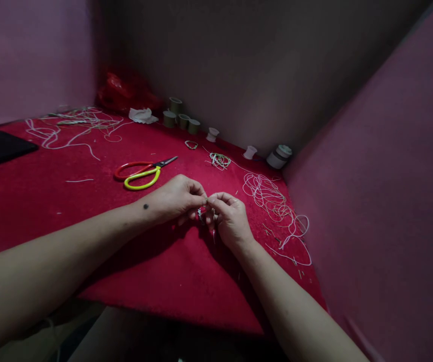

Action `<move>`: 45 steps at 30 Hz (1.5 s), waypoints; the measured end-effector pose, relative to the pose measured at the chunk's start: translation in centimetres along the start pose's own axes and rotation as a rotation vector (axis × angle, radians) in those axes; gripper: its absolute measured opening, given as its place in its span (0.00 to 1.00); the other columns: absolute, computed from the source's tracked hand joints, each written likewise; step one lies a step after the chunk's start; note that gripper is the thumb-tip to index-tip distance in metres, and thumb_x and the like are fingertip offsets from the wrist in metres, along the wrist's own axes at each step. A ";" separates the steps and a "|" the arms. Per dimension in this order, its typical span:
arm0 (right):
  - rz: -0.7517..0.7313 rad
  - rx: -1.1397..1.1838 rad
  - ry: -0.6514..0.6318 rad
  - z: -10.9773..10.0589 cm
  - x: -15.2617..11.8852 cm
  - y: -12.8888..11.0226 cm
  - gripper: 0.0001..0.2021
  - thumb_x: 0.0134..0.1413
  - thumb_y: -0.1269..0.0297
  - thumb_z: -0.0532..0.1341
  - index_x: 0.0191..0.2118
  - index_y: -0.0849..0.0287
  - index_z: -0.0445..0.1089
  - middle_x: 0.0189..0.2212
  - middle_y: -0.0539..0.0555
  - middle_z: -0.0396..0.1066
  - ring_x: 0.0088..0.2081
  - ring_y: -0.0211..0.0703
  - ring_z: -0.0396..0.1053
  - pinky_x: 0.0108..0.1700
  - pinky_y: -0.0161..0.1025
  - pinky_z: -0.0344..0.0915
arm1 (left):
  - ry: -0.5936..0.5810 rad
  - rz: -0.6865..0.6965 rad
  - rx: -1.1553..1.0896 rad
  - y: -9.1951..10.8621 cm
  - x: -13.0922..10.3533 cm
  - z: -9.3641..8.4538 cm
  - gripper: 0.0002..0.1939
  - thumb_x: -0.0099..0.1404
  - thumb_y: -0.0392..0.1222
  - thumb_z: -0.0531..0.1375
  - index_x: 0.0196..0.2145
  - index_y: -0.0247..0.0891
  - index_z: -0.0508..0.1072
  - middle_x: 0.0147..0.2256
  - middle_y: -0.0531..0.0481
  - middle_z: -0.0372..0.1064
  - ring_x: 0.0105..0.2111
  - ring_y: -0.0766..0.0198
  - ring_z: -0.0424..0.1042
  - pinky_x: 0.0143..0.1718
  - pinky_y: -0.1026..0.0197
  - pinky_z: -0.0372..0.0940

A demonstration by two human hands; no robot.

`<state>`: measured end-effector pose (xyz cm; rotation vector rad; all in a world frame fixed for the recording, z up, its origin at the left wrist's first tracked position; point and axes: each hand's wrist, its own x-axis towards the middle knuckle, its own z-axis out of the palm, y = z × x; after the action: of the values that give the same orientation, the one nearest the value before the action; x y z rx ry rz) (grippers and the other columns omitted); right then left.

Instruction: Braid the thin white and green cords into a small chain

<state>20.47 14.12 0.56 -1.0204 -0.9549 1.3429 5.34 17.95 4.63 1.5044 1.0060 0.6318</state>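
Note:
My left hand (186,197) and my right hand (231,216) meet above the red cloth, fingertips almost touching. Both pinch a small braided cord (200,216), pale with some green, that hangs below the fingers. Its upper part is mostly hidden by my fingertips. A thin white end dangles under my right hand. Left of my left hand lie scissors (143,173) with one red and one yellow handle, their blades pointing away to the right. Beyond my hands rests a small green-and-white coil of cord (220,160).
Loose pink-white cord (265,193) tangles along the right side; more cord (84,125) spreads at the back left. Several green spools (193,126) stand by the wall near white spools (212,134) and a jar (279,156). A black flat device (3,148) lies far left. A red bag (123,93) sits behind.

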 end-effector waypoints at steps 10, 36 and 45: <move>0.026 -0.031 0.001 0.0 0.2 0.3 0.09 0.45 0.61 0.67 0.27 0.58 0.68 0.14 0.45 0.67 0.14 0.35 0.63 0.16 0.31 0.59 | 0.092 0.097 0.252 -0.3 0.0 0.6 0.11 0.59 0.31 0.58 0.22 0.38 0.75 0.16 0.51 0.70 0.11 0.66 0.67 0.12 0.69 0.57; 0.026 0.009 0.080 0.5 0.1 0.0 0.06 0.43 0.68 0.65 0.26 0.60 0.66 0.14 0.48 0.70 0.17 0.37 0.71 0.19 0.31 0.69 | 0.067 0.067 0.273 0.0 -0.3 0.8 0.09 0.61 0.32 0.55 0.28 0.36 0.75 0.18 0.54 0.72 0.14 0.68 0.68 0.17 0.68 0.62; 0.012 -0.006 0.101 0.9 -0.1 0.0 0.06 0.45 0.69 0.65 0.26 0.59 0.65 0.15 0.48 0.71 0.16 0.37 0.70 0.18 0.31 0.68 | 0.107 -0.031 0.150 0.7 -0.4 1.2 0.12 0.64 0.32 0.56 0.23 0.35 0.72 0.15 0.55 0.68 0.10 0.71 0.63 0.11 0.70 0.55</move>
<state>19.56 14.04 0.80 -1.0893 -0.8786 1.2868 6.34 17.04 5.09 1.5952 1.1785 0.6314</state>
